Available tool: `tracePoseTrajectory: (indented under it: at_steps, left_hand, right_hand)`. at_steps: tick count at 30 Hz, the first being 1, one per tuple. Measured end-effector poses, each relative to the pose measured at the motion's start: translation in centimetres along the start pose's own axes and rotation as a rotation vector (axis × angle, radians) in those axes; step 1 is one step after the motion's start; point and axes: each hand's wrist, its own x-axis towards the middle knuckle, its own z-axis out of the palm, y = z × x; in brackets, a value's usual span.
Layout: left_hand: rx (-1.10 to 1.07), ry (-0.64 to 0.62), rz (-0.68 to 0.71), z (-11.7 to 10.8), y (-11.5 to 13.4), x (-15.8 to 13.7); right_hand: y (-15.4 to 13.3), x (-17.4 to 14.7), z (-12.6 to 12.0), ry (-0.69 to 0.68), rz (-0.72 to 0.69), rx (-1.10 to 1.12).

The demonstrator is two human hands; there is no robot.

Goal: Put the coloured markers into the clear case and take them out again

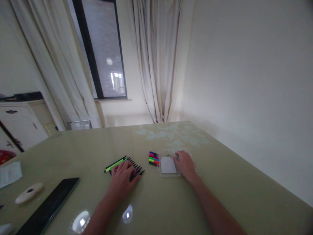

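Note:
A row of felt-tip pens (114, 165) with dark tips lies side by side on the table, left of centre. My left hand (124, 173) is over them, its fingers bent across the row and its thumb at the near right side; it covers much of the row. To the right is a clear plastic box (170, 176) with a white card (168, 165) inside. My right hand (185, 164) grips the box at its right part, thumb toward the card. Several colourful pen ends (154, 158) stick out at the box's left side.
A black tablet-like slab (50, 205) lies at the left front, beside a white oval object (29, 193) and a folded pale sheet (10, 174). A round clear object (80, 222) is near my left forearm. The glossy table (156, 202) meets a wall on the right.

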Motion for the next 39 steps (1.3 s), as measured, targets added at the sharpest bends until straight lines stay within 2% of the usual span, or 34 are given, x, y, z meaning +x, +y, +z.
tracePoseTrajectory:
  at_steps: [15,34,39]
  left_hand:
    - [-0.004,-0.01,0.01,0.3,0.0,0.1]
    - [-0.036,-0.037,0.042,0.2,0.3,0.3]
    - [-0.034,-0.023,0.053,0.2,0.2,0.2]
  right_hand:
    - [-2.0,-0.3,0.3,-0.008,-0.025,0.015]
    - [-2.4,-1.1,-1.7,-0.053,0.071,-0.068]
    - [-2.1,-1.3,-1.7,-0.016,0.056,-0.116]
